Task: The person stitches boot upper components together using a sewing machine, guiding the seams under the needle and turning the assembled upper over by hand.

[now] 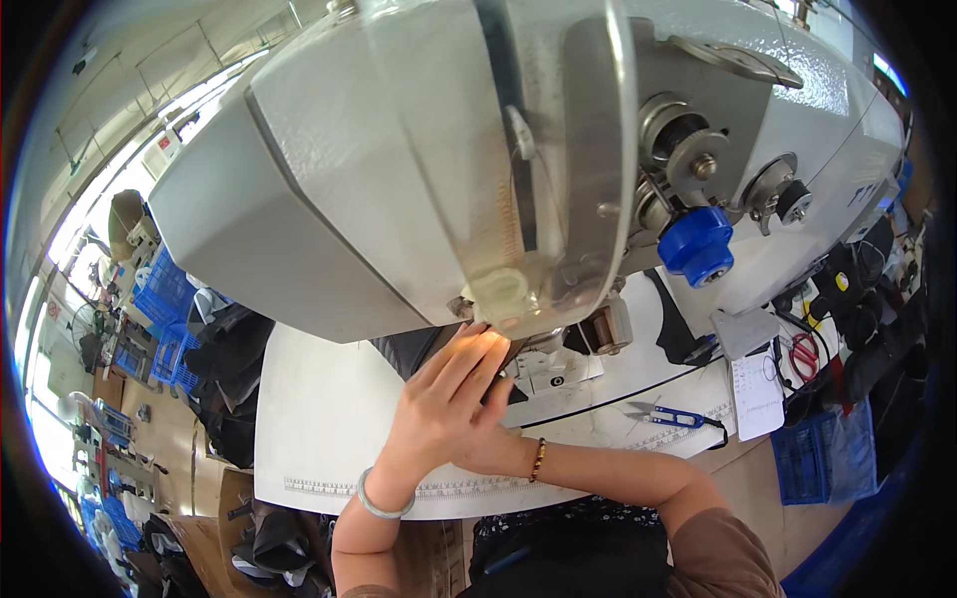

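A large white sewing machine (pixel 369 169) fills the upper part of the view, with a clear plastic guard (pixel 588 199) over its front. My left hand (pixel 439 404), a pale bangle at its wrist, reaches up to the needle area. Its fingers are stretched out over a piece of dark fabric (pixel 401 351), and a lamp lights the fingertips. My right hand (pixel 486 450), with a beaded bracelet, crosses in from the right and lies partly behind the left one. Its fingers are mostly hidden. The machine's head covers the needle and part of the fabric.
On the white table (pixel 319 429), right of my hands, lie blue thread snips (pixel 670 415), a black fabric piece (pixel 673 324) and a written sheet (pixel 757 395). Red-handled scissors (pixel 803 356) are farther right. A blue basket (pixel 802 458) stands below; dark garments (pixel 227 384) pile up at left.
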Motion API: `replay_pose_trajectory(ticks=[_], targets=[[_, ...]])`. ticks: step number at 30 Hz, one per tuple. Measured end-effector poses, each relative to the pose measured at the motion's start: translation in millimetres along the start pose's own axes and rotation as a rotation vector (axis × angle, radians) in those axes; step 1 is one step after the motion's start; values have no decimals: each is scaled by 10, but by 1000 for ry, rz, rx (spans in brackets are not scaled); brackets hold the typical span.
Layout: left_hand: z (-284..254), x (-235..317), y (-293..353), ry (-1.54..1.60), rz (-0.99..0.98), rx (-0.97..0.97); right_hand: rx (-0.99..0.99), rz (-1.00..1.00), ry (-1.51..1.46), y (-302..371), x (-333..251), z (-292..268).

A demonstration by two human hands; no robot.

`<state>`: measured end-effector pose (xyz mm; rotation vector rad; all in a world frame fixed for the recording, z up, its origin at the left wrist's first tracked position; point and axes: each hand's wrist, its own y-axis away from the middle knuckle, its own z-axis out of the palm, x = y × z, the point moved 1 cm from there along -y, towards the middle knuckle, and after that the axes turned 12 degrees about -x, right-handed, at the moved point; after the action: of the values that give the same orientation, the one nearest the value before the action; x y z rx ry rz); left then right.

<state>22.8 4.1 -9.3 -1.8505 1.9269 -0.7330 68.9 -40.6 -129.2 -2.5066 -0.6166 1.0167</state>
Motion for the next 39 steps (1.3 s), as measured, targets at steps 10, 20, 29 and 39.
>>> replay_pose_trajectory(ticks=[10,20,29,39], targets=[[306,-103,183,-170,-20,168,158,-152,400,663,-151,-943],[300,-149,156,-105,28,242,498,-94,605,425,293,-1425],[232,-297,121,-99,76,232,546,-54,493,444,230,-1417],[194,-455,116,-12,108,220,481,-4,511,556,308,-1319]])
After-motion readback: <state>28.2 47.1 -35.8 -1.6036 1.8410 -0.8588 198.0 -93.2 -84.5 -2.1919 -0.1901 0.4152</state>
